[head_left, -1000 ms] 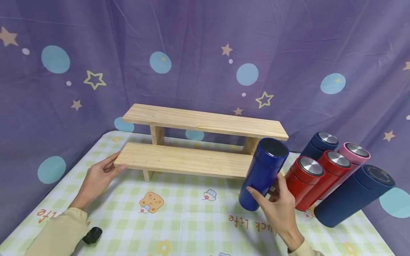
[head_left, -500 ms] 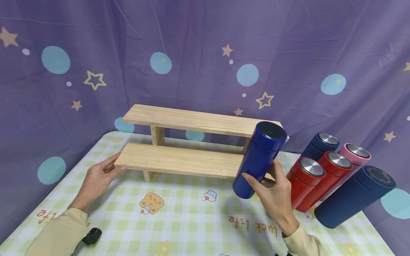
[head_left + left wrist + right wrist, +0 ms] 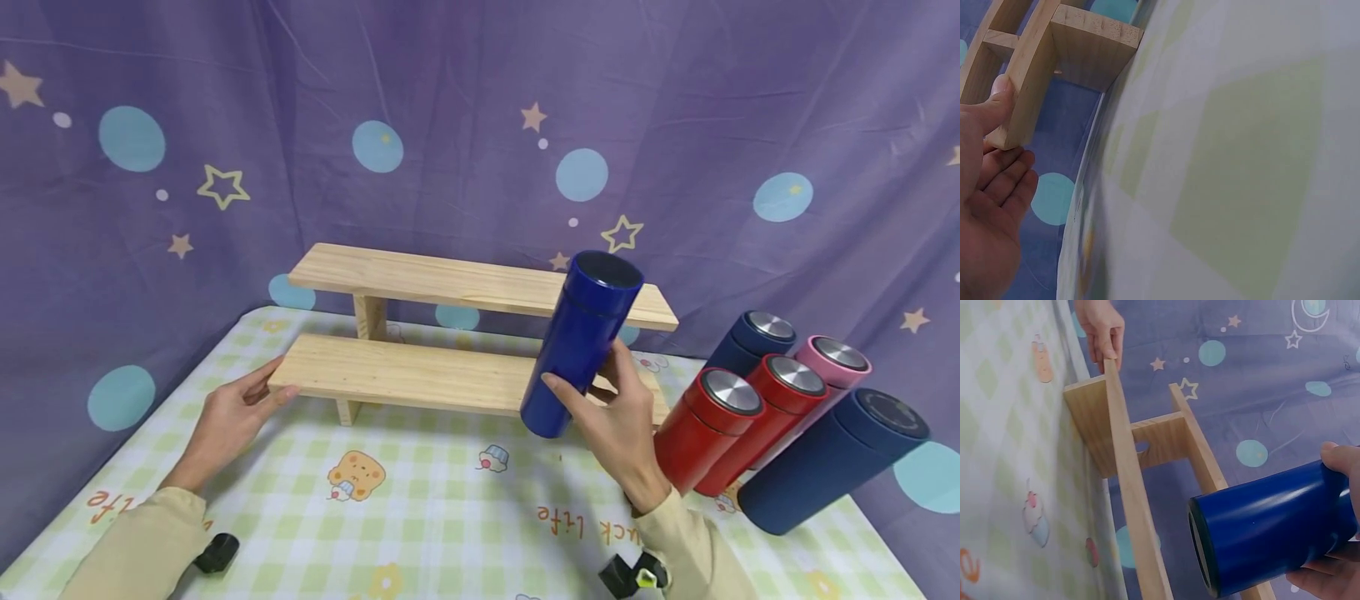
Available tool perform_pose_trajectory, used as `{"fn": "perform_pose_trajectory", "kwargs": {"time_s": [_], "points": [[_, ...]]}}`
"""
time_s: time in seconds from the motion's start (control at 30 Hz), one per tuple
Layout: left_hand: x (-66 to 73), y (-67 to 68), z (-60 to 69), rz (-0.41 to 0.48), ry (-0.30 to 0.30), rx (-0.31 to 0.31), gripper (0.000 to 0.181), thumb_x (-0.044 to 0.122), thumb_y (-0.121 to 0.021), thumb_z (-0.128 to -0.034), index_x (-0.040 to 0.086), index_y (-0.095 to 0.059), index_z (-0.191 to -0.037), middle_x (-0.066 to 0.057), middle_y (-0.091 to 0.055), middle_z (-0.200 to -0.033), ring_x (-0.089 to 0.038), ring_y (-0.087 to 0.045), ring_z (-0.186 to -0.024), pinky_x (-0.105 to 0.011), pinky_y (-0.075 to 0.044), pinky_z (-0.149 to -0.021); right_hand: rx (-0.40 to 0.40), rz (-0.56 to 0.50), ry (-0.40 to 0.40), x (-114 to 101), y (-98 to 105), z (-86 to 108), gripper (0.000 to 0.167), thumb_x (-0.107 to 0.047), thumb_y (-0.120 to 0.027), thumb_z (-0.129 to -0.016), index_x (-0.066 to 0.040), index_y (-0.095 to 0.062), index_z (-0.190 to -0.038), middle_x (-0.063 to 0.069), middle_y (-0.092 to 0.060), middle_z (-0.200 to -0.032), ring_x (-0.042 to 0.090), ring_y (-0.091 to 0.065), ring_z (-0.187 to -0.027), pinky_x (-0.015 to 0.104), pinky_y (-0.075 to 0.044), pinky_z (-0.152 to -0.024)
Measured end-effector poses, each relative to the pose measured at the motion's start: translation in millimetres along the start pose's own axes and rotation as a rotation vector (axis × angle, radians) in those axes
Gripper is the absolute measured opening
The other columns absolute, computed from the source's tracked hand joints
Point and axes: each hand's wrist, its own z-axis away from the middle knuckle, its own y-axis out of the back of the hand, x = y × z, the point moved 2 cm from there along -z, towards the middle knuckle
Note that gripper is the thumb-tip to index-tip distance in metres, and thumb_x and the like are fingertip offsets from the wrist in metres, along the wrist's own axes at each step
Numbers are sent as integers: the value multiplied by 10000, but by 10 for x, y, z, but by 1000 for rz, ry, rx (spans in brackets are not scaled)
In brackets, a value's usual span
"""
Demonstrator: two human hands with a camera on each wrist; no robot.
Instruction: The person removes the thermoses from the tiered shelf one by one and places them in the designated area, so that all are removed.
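A glossy blue thermos flask (image 3: 579, 342) with a dark top is held up by my right hand (image 3: 618, 421), thumb on its near side and fingers round the far side. It tilts slightly to the right, in front of a two-tier wooden shelf (image 3: 420, 375). In the right wrist view the flask's base (image 3: 1200, 550) points toward the shelf boards. My left hand (image 3: 232, 421) pinches the left end of the lower board; the left wrist view shows its thumb (image 3: 999, 100) on the front edge, with the other fingers at the board's end.
At the right stand several more flasks: a red flask (image 3: 705, 425), another red flask (image 3: 780, 400), a pink flask (image 3: 828, 367), a dark blue flask (image 3: 750, 342) and a larger leaning navy flask (image 3: 832, 458). A checkered cloth (image 3: 420, 517) covers the table; a purple curtain (image 3: 480, 100) hangs behind.
My right hand has raised the blue flask and carried it leftward, closer to the shelf. The left hand has kept its place on the lower board.
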Motion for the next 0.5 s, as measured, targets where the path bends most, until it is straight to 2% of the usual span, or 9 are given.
{"fn": "perform_pose_trajectory", "kwargs": {"time_s": [0.17,0.33,0.5], "points": [[-11,-2,1,2,6,3,672,329,-695,-1027,1,-440,-1556,-385,-546,-1359,-550,-585,-1197,-26,-409,-728,-31,-25,-4,11,-83,-104,712,-81,-890,-838,-84,-546,-1461,108,-698,-1217,224,-714,-1005,292,-605,-757],[-23,-6,-2,4,4,0,675,330,-697,-1025,4,-439,-1557,-384,-539,-1372,-550,-582,-1202,-21,-403,-737,-48,-38,-19,11,-156,-174,674,-126,-889,-852,-83,-559,-1438,103,-704,-1179,219,-715,-946,369,-616,-748],[-32,-6,-9,6,-10,3,669,319,-700,-1024,0,-443,-1554,-387,-537,-1372,-552,-585,-1196,-19,-406,-739,-38,-63,-27,-5,-219,-245,678,-143,-877,-869,-84,-547,-1458,103,-704,-1181,217,-720,-936,344,-609,-753]]}}
